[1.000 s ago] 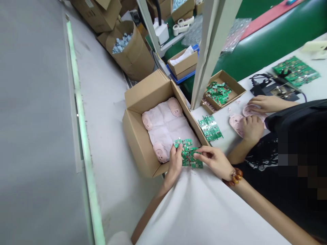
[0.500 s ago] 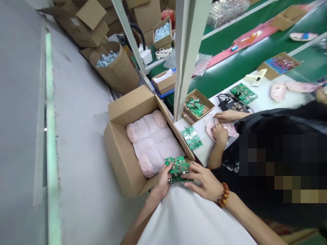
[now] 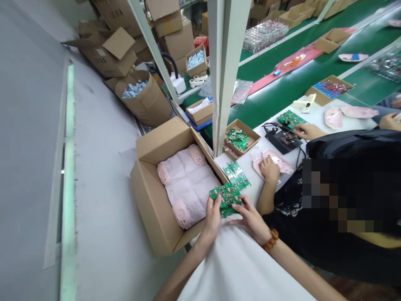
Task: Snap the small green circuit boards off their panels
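Note:
A green circuit board panel point(image 3: 228, 195) is held between my two hands, just over the near right corner of the cardboard box. My left hand point(image 3: 213, 215) grips its left edge, thumb on top. On the right edge, my right hand point(image 3: 253, 219), with a beaded bracelet at the wrist, pinches the panel. Part of a second green layer shows under its near side; whether it is a separate board I cannot tell. Close beyond it, more green circuit boards point(image 3: 237, 174) lie on the white table. Inside the open cardboard box point(image 3: 148, 184), pink shell parts point(image 3: 181, 213) poke out around a white sheet.
To my right a co-worker's hand point(image 3: 270, 169) rests on a pink shell, beside a black device point(image 3: 282, 140). A small box of green boards point(image 3: 238, 140) stands by the pale post point(image 3: 224, 83). Behind runs a green conveyor point(image 3: 266, 102). A grey wall point(image 3: 97, 188) borders the left.
The circuit board panel has moved slightly right and away from me, up toward the boards on the table. The co-worker's far hand has shifted right, off the pink shell to the black device.

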Action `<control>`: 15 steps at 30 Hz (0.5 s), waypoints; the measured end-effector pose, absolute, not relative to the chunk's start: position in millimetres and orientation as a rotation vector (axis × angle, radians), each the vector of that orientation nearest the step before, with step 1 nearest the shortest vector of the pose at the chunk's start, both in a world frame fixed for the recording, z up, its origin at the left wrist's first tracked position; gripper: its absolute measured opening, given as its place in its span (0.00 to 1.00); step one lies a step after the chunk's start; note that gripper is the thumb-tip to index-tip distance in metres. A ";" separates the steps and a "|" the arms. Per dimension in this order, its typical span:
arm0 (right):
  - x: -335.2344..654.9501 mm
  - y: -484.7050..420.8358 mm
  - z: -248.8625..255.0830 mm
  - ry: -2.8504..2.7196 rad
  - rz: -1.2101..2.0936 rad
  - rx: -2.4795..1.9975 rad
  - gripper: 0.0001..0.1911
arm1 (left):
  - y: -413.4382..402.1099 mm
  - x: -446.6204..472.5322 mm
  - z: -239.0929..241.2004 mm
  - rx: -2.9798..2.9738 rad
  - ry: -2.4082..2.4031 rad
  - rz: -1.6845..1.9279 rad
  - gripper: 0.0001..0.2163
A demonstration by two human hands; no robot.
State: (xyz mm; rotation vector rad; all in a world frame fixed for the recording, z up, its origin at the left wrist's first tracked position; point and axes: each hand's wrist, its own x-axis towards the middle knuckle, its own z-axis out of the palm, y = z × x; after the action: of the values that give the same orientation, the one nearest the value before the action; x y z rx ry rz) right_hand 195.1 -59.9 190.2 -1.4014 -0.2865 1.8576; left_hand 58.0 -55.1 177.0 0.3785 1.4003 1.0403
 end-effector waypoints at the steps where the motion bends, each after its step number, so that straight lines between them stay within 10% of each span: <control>1: 195.0 -58.9 191.7 -0.253 1.875 -1.366 0.37 | -53.8 60.0 180.1 0.402 1.358 1.037 0.22; 15: 198.4 -55.1 190.3 -0.139 1.947 -1.075 0.17 | -45.6 55.7 209.0 0.132 1.198 1.224 0.18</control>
State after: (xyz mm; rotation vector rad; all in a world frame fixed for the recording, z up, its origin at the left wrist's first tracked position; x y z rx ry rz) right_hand 198.4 -55.1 190.3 -1.0749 -0.1388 1.9466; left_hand 55.7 -45.6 209.0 0.1323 1.1977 1.2243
